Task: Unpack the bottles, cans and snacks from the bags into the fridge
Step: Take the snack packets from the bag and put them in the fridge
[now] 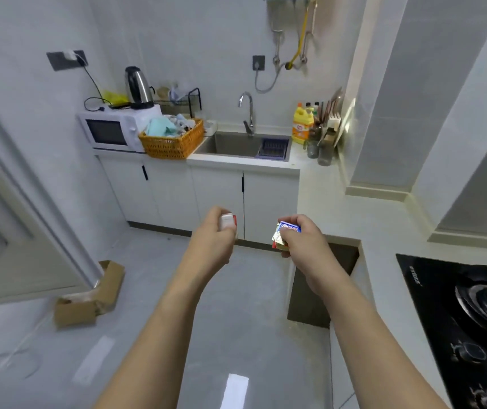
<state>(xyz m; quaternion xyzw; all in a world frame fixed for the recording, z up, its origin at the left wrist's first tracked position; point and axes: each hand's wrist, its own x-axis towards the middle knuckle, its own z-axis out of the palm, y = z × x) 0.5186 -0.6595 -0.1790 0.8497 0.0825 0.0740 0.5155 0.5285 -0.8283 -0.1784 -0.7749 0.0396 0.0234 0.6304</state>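
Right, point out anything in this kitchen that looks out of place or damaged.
A torn-open brown cardboard box lies on the grey floor by the open white door, flaps splayed. A dark gap in the white cabinets beside the black gas hob has no door. Both hands just hold small packets.

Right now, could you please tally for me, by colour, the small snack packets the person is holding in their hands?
White and red: 1, the white-and-red packet gripped in the left hand.
Blue, with gold and red: 1, the blue packet gripped in the right hand; it could be more than one packet stacked, which the view does not settle.
Total: 2
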